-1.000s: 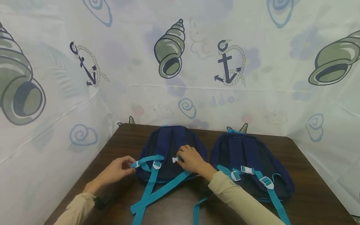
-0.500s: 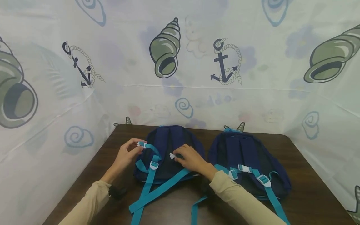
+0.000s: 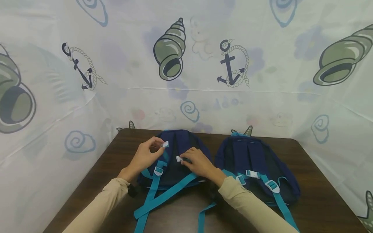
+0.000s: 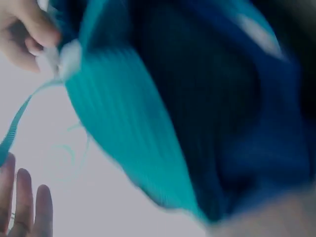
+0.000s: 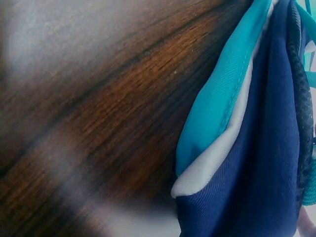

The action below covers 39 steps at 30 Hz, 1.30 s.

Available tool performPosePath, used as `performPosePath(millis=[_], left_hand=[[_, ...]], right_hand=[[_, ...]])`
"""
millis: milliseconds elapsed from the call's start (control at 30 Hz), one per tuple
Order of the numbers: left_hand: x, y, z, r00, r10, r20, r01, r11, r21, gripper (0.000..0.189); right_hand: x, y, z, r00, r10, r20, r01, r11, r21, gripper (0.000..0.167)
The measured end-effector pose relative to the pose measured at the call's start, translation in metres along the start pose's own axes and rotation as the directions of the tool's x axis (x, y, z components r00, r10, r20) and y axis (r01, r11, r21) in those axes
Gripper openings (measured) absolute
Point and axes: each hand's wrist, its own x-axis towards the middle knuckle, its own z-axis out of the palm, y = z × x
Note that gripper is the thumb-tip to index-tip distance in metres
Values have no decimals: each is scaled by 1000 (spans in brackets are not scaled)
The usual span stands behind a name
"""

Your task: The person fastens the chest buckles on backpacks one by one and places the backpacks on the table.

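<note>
A navy backpack (image 3: 186, 139) with turquoise straps lies on the table, its shoulder straps facing up. My left hand (image 3: 147, 157) is over its left side and pinches a white buckle half (image 3: 165, 144) on a turquoise strap between thumb and fingers. Close by on the right, my right hand (image 3: 198, 161) pinches another white buckle half (image 3: 178, 159), which pokes out past the fingertips. A short gap separates the two pieces. In the left wrist view, the turquoise webbing (image 4: 123, 118) is large and blurred. The right wrist view catches the pack's turquoise side panel (image 5: 217, 98) with white piping.
To the right lies a second navy backpack (image 3: 259, 155), its white chest buckle (image 3: 252, 174) fastened. Loose turquoise straps (image 3: 166, 195) cross on the brown table (image 3: 175, 216) in front of the first pack. Patterned white cloth (image 3: 131, 42) encloses the back and sides.
My left hand has moved up and to the right with its buckle half, from beside the backpack to near the right hand. The right hand has stayed almost in place with its own half.
</note>
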Motion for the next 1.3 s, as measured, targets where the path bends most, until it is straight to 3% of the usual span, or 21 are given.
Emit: performPosePath(millis=[100, 233, 433, 767, 1300], left_hand=[[2, 2, -3, 997, 50, 54, -59, 979, 196, 25], [2, 1, -1, 991, 38, 125, -71, 960, 271, 28], [-3, -4, 9, 986, 4, 164, -45, 968, 245, 29], [-6, -6, 24, 989, 11, 150, -31, 991, 130, 27], [-4, -6, 35, 981, 28, 193, -56, 988, 142, 30]], right_hand=[[1, 1, -2, 1000, -5, -3, 5, 1000, -16, 28], [2, 2, -6, 1000, 1, 15, -1, 1000, -17, 27], [10, 2, -14, 998, -20, 53, 23, 998, -56, 24], [15, -1, -27, 997, -33, 72, 44, 987, -156, 24], [12, -5, -28, 990, -103, 96, 117, 982, -147, 25]])
